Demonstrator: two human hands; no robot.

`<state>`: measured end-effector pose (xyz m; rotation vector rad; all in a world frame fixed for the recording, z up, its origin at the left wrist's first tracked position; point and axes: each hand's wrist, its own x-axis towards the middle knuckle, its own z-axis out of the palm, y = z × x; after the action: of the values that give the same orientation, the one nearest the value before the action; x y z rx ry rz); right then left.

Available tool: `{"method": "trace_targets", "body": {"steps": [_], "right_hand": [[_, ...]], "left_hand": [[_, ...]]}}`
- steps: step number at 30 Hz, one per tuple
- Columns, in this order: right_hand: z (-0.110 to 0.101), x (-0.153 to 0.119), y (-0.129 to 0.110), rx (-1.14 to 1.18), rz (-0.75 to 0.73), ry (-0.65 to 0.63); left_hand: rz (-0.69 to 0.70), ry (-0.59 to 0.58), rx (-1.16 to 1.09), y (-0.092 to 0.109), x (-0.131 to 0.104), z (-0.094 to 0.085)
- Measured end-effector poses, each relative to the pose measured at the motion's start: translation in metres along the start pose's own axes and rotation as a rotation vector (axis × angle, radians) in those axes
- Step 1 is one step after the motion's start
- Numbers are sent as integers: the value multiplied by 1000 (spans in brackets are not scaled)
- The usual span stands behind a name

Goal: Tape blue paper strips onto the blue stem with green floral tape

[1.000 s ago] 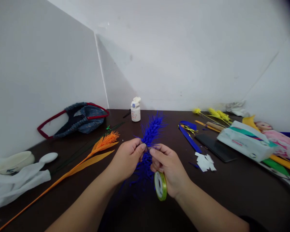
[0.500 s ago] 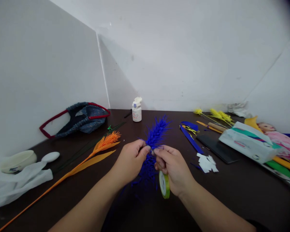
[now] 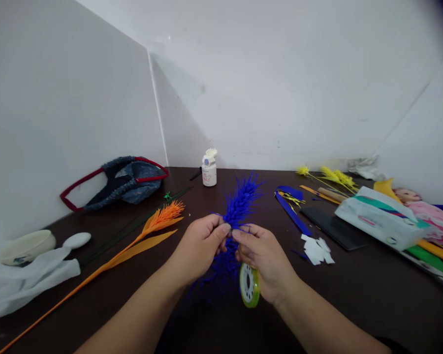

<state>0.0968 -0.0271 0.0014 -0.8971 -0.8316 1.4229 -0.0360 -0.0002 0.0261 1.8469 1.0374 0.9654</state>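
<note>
A blue artificial wheat ear (image 3: 241, 199) points up and away in the middle of the head view. Its base is pinched between the thumb and fingers of my left hand (image 3: 203, 241). Close against that base, my right hand (image 3: 260, 248) is closed with thumb and fingertip pressed together. Below its curled fingers hangs a yellow-green roll of tape (image 3: 250, 285), its white core turned towards me. Under both hands lie more loose blue strands (image 3: 221, 270), partly covered by the fingers. The strip of tape itself is too small to make out.
An orange wheat stem (image 3: 121, 253), a white spoon (image 3: 77, 240) and a bowl (image 3: 29, 247) lie left. Behind stand a denim bag (image 3: 133, 182) and a white bottle (image 3: 208, 172). At right are blue strips (image 3: 291, 211), white paper pieces (image 3: 317, 250), a black phone-like slab (image 3: 332, 227) and a tissue pack (image 3: 382, 216).
The tape roll has swung round slightly to the left, so its white core faces me more. Both hands stay at the base of the blue wheat ear, barely shifted.
</note>
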Motion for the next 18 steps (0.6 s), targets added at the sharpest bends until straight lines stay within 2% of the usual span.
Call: {"method": "trace_targets", "body": {"steps": [7, 11, 14, 16, 18], "right_hand": [[4, -2, -5, -49, -66, 64], [6, -4, -6, -35, -180, 61], [4, -2, -5, -13, -212, 59], [3, -2, -5, 16, -199, 41], [3, -3, -6, 59, -178, 16]], "left_hand": [[-31, -97, -89, 1, 0, 1], [-48, -75, -167, 2, -3, 10], [-22, -54, -178, 1, -5, 17], [-21, -69, -249, -1, -5, 21], [-36, -102, -412, -4, -4, 22]]}}
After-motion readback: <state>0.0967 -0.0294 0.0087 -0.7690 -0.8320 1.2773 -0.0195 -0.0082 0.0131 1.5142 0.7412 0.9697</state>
